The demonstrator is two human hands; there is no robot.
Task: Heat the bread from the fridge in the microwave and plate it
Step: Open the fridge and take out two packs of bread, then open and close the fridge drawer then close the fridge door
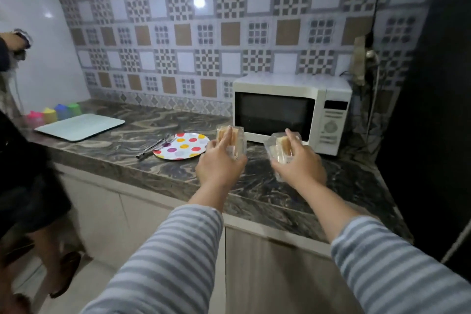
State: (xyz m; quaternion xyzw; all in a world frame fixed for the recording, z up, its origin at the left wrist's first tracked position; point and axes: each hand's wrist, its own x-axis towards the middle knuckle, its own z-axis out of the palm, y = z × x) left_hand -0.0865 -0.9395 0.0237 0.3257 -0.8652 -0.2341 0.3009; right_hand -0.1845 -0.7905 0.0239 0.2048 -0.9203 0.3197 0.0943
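My left hand (pixel 220 166) grips a clear plastic pack of bread (pixel 230 139) above the marble counter (pixel 127 155). A second clear bread pack (pixel 281 146) is in my right hand (pixel 299 164), tilted, just in front of the white microwave (pixel 293 112). The microwave door is closed. A polka-dot plate (pixel 182 146) lies on the counter to the left of my left hand, with nothing on it.
Metal tongs (pixel 153 146) lie beside the plate. Further left are a pale tray (pixel 80 126) and coloured cups (pixel 54 112). A dark fridge (pixel 438 109) stands at the right. Another person (pixel 28 173) stands at the left edge.
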